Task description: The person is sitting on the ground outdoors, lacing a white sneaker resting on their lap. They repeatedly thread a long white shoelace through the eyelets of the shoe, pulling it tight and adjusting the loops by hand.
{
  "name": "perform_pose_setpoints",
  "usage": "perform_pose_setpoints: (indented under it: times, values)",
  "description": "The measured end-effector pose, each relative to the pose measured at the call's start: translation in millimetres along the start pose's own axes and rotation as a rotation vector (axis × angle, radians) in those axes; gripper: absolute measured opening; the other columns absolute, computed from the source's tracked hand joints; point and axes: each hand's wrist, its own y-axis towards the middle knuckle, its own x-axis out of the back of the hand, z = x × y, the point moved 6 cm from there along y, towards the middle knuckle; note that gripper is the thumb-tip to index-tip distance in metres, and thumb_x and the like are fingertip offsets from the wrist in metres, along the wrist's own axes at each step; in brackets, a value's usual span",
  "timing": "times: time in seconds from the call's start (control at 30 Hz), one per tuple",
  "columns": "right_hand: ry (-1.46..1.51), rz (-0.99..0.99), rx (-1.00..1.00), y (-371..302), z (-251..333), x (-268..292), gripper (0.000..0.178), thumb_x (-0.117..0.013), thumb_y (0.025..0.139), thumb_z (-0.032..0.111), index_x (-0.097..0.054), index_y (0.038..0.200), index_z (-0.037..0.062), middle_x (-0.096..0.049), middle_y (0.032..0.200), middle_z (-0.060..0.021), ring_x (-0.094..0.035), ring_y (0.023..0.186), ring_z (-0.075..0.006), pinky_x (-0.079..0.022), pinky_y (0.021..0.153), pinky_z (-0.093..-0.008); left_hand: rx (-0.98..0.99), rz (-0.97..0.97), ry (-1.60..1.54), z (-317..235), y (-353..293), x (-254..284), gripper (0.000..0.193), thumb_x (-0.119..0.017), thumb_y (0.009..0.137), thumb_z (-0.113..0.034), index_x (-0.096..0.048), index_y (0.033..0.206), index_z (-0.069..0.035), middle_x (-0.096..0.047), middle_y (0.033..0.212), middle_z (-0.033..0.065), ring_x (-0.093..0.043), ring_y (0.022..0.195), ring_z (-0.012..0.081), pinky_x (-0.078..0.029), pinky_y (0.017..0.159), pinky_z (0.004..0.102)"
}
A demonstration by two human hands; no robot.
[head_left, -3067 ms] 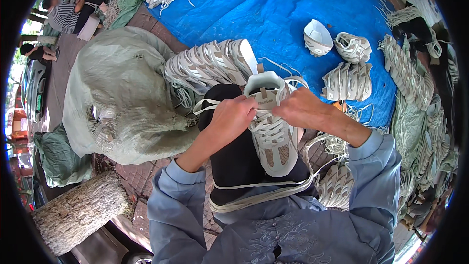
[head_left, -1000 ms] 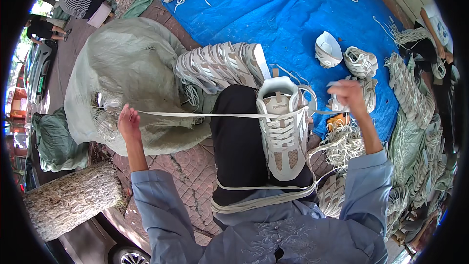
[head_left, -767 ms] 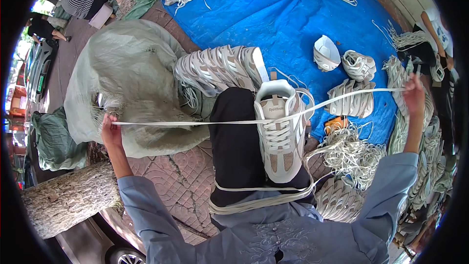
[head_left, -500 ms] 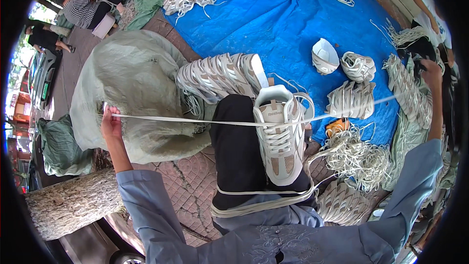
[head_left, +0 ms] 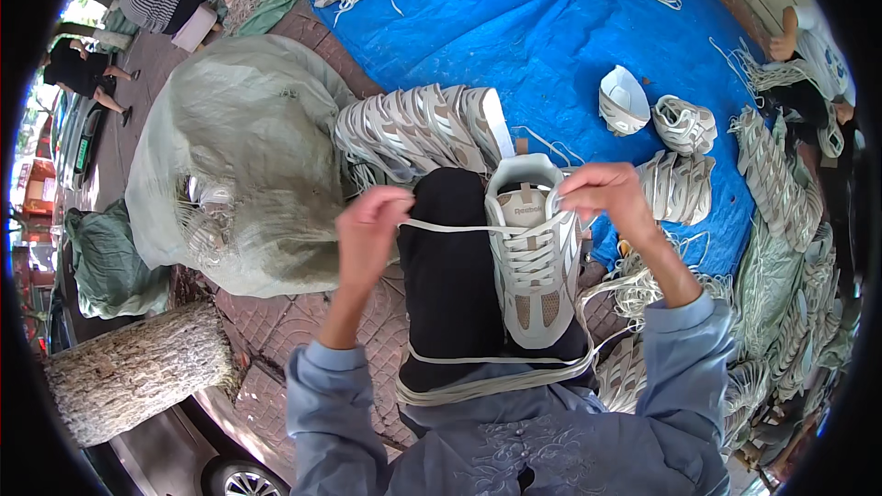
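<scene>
A beige and white sneaker upper [head_left: 536, 257] rests on my black-clad thigh, toe toward me. Its front carries a white shoelace [head_left: 459, 229] threaded across in rows. Left of the shoe, my left hand [head_left: 372, 220] is closed in a pinch on one end of that lace, which stretches from the fingers to the top eyelets. My right hand [head_left: 608, 195] is closed by the shoe's upper right edge, fingertips pinching the lace close to the eyelets. A bundle of pale laces [head_left: 496, 390] lies looped across my lap below the toe.
A blue tarp [head_left: 478, 46] spreads ahead, bearing stacked uppers [head_left: 418, 133] and a loose white upper [head_left: 623, 101]. A tangled lace pile [head_left: 634, 285] sits right of my knee. At left are a large grey-green sack [head_left: 248, 165] and a tree trunk [head_left: 138, 377]. Other people sit far left and right.
Both hands have come inward from wide apart to near the shoe. The lace that was stretched across the whole view now spans only a short length on the left.
</scene>
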Motion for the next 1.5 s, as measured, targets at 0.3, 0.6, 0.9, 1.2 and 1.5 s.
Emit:
perform_pose_setpoints:
  times: [0.3,0.6,0.9,1.2,1.5]
  values:
    - [-0.633,0.013,0.36,-4,-17,-70,0.001,-0.054,0.071,0.004,-0.055,0.071,0.0046,-0.054,0.06,-0.008,-0.053,0.047,-0.0147,-0.043,0.046,-0.0284,-0.327,0.078,0.392,-19,-34,-86,0.009,-0.057,0.072,0.003,-0.058,0.078,-0.004,-0.057,0.07,0.0095,-0.057,0.061,0.0253,-0.045,0.053,0.0293]
    - [-0.468,0.016,0.072,-5,-25,-72,0.004,-0.054,0.074,0.008,-0.057,0.075,0.0051,-0.057,0.06,-0.0082,-0.055,0.047,-0.0155,-0.045,0.047,-0.0276,-0.401,0.019,0.592,-17,-46,-92,0.011,-0.057,0.067,0.003,-0.055,0.075,-0.004,-0.054,0.065,0.0091,-0.055,0.06,0.027,-0.045,0.051,0.0347]
    - [-0.299,-0.004,0.104,-8,-29,-69,0.001,-0.057,0.072,0.001,-0.058,0.073,0.0023,-0.054,0.06,-0.0003,-0.046,0.047,-0.004,-0.037,0.042,-0.019,-0.644,0.065,0.797,-31,-55,-104,0.018,-0.059,0.062,0.002,-0.055,0.079,-0.003,-0.054,0.072,0.0086,-0.053,0.06,0.0236,-0.045,0.048,0.0321]
    - [0.01,-0.027,0.027,-16,-41,-56,0.008,-0.059,0.071,-0.003,-0.06,0.078,0.0011,-0.058,0.064,-0.0026,-0.049,0.047,-0.0059,-0.039,0.041,-0.0206,-0.778,0.251,1.028,-39,-55,-116,0.024,-0.055,0.062,-0.009,-0.052,0.084,0.001,-0.05,0.068,0.007,-0.051,0.061,0.017,-0.043,0.048,0.027]
    - [-0.2,-0.139,0.13,-25,-36,3,0.006,-0.06,0.071,0.003,-0.062,0.076,0.0018,-0.056,0.06,-0.0024,-0.049,0.048,-0.0063,-0.039,0.045,-0.0207,-0.249,0.748,0.714,-26,-7,-116,0.011,-0.051,0.072,-0.013,-0.057,0.074,-0.004,-0.056,0.061,0.0171,-0.057,0.056,0.0338,-0.045,0.051,0.0418]
